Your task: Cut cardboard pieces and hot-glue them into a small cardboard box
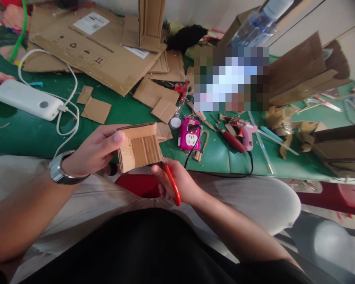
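My left hand [99, 152], with a metal watch on its wrist, grips the left side of a small open cardboard box [144, 152], thumb on the rim. The box is held above my lap at the table's front edge, its open side towards me and its ribbed inner face showing. Closed around a red-handled tool [172, 183] that looks like pliers, my right hand [179, 181] is at the box's lower right corner. The tool's metal tip meets the edge there. My palm hides its other handle, so its exact kind is unclear.
On the green table [154, 118] lie a pink socket block [189, 135], a pink glue gun [248, 134] with a cord, and several cardboard scraps [97, 110]. A white power bank [25, 98] with a cable is left. Flattened cardboard [100, 67] lies behind; cardboard structures [307, 71] stand right.
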A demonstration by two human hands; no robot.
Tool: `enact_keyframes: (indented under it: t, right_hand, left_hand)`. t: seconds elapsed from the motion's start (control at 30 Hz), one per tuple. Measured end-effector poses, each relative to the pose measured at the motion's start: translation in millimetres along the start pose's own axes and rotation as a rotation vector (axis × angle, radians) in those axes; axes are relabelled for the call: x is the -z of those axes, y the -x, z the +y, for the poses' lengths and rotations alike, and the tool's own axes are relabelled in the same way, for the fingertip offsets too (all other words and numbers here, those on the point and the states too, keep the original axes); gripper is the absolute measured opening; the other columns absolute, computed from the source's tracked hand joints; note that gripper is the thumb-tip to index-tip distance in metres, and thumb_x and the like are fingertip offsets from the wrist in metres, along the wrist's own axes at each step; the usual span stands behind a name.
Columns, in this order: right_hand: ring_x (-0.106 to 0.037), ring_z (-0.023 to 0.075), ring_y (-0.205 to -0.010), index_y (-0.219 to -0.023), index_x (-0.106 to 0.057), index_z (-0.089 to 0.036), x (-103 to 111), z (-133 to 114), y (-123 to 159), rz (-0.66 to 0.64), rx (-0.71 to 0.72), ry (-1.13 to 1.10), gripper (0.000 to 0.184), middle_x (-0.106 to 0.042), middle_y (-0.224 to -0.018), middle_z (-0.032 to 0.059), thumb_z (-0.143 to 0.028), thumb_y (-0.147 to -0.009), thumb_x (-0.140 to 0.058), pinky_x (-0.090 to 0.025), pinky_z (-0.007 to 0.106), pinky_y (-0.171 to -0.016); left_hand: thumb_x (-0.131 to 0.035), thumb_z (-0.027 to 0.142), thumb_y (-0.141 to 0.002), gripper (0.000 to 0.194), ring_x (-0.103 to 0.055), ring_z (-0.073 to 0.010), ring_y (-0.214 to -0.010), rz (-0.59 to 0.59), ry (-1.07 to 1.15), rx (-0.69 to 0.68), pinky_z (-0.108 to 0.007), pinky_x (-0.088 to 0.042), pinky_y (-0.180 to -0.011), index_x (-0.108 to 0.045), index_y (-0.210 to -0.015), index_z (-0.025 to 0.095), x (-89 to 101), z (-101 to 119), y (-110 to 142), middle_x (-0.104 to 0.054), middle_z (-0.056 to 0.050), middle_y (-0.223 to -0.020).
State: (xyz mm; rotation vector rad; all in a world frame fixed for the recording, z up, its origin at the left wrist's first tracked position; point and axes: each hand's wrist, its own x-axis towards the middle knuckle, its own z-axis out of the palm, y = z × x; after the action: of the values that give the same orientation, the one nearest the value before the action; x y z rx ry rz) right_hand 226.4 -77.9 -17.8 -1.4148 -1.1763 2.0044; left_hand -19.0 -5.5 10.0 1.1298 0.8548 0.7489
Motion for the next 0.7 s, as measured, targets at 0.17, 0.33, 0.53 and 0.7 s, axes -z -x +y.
enact_keyframes:
  t: [0.17,0.33,0.53,0.7]
  right_hand:
    - [-0.054,0.0142,-0.043,-0.095,-0.052,-0.027,4.4,-0.3,-1.2,0.059,0.078,0.065,0.053,-0.055,-0.053,-0.0103,-0.074,-0.094,-0.078,-0.039,0.022,-0.042]
    - [-0.050,0.0144,-0.060,-0.099,-0.056,-0.026,19.2,-10.5,1.9,0.118,0.155,0.388,0.043,-0.057,-0.066,-0.0076,-0.062,-0.096,-0.079,-0.040,0.026,-0.058]
    - [-0.061,0.0202,-0.064,-0.113,-0.058,-0.026,23.3,-21.6,2.6,0.219,0.147,0.698,0.032,-0.063,-0.070,-0.0049,-0.052,-0.103,-0.074,-0.039,0.029,-0.064]
    - [-0.081,0.0345,-0.084,-0.135,-0.059,-0.020,13.8,-33.2,-6.2,0.345,0.009,1.066,0.038,-0.083,-0.091,0.0114,-0.045,-0.109,-0.068,-0.044,0.034,-0.067]
  left_hand:
    - [-0.074,0.060,-0.102,0.056,-0.078,-0.0309,-0.120,0.094,0.141,-0.048,-0.040,-0.069,-0.095,-0.079,-0.137,0.017,4.4,-9.0,-1.5,-0.083,-0.012,-0.132]
    - [-0.088,0.040,-0.087,0.062,-0.075,-0.0257,-0.113,0.035,0.192,-0.140,-0.030,-0.067,-0.088,-0.077,-0.145,0.025,3.8,-15.5,-1.3,-0.079,-0.009,-0.135]
    - [-0.085,0.033,-0.090,0.072,-0.067,-0.0268,-0.128,0.003,0.025,-0.355,-0.032,-0.065,-0.102,-0.066,-0.160,0.033,-0.6,-18.2,5.6,-0.069,-0.006,-0.151]
    - [-0.086,0.049,-0.088,0.081,-0.062,-0.0387,-0.144,-0.016,0.057,-0.319,-0.050,-0.064,-0.115,-0.059,-0.163,0.033,-5.6,-11.9,16.2,-0.061,-0.010,-0.162]
